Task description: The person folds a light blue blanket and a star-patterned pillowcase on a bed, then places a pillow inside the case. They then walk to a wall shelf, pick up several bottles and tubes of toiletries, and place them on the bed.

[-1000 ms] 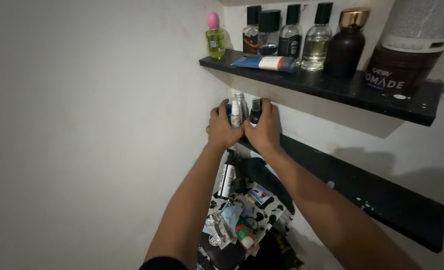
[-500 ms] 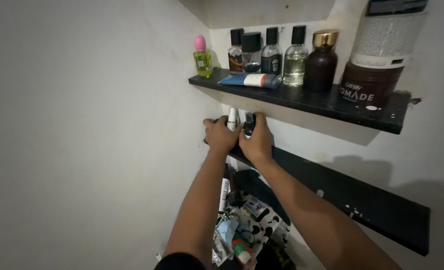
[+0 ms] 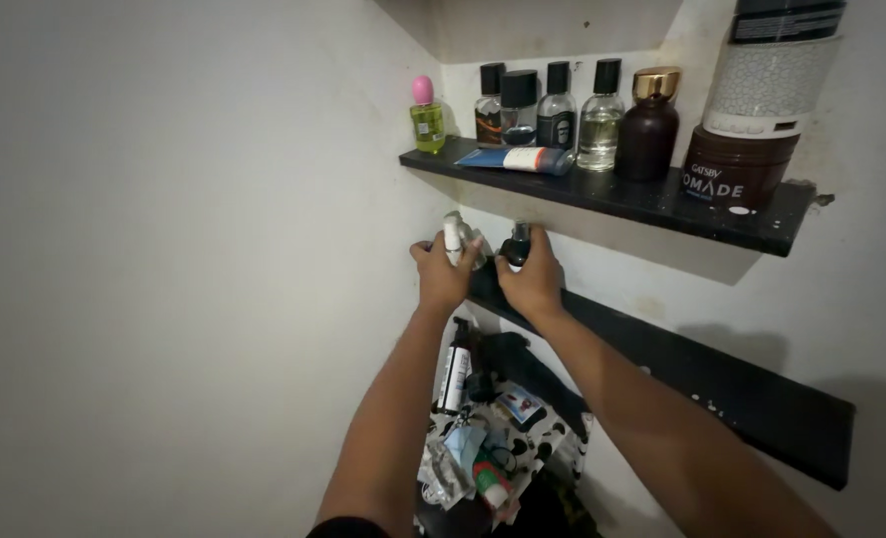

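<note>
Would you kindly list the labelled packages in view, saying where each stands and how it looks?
Tube: lying on the upper shelf, blue, white and red.
Jar: right on that shelf, round, dark brown, pale lettering.
Small bottle: in the left hand, white.
Dark bottle: in the right hand, black cap.
Pump bottle: below the hands, black, white label.

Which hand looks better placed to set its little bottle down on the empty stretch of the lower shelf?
Probably the right hand: its dark bottle sits nearest the lower shelf's bare run, which extends to the right.
</note>
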